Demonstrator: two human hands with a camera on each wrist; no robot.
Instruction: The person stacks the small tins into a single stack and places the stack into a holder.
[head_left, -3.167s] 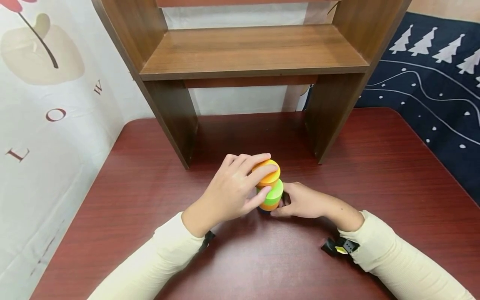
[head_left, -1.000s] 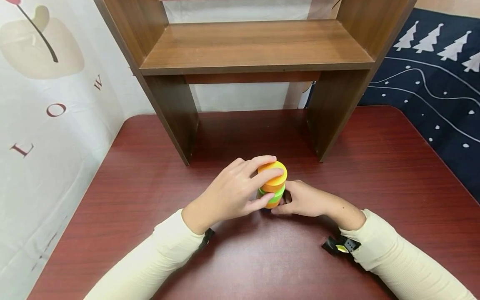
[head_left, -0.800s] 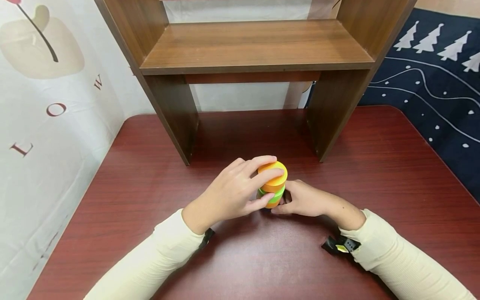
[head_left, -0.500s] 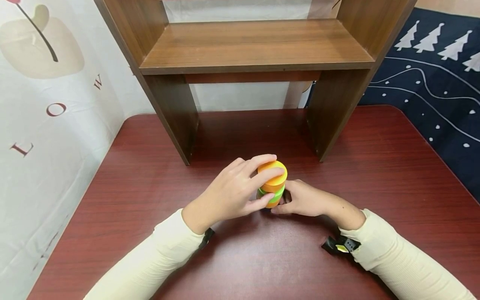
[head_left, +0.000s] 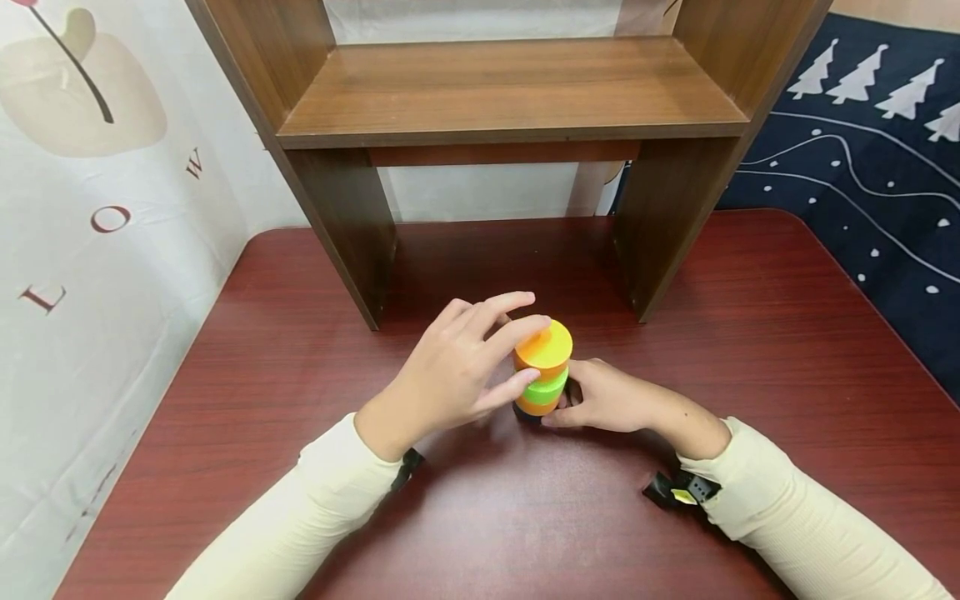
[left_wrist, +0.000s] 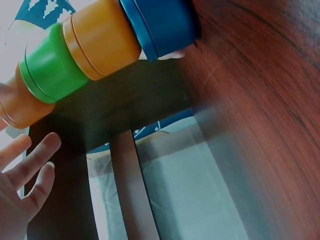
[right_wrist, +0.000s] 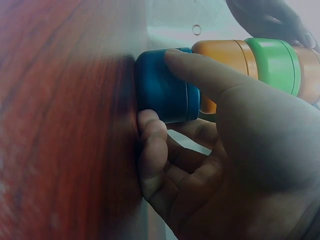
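Between the hands a stack of rounded, flat-topped containers stands upright on the table. The blue container [right_wrist: 160, 87] forms the base. Above it come an orange container [left_wrist: 102, 37], a green container [left_wrist: 56, 65] and, uppermost, another orange container [head_left: 546, 350] with a bright yellow-orange top. My right hand [head_left: 618, 400] grips the blue container low down, thumb on one side and curled fingers on the other. Spread fingers show on my left hand [head_left: 457, 358], beside the upper part of the stack; its thumb tip overlaps the top container's lower edge in the head view.
A brown wooden shelf unit [head_left: 510, 92] stands at the back of the reddish table [head_left: 247, 467]. A white printed cloth [head_left: 157, 250] hangs at the left, a dark blue cloth with trees [head_left: 862, 183] at the right. Straps with small black devices [head_left: 675, 492] sit at the wrists.
Earlier the left hand held the top orange container, setting it more squarely over the green one. Now its fingers have spread and drawn back left. The right hand stays at the base.
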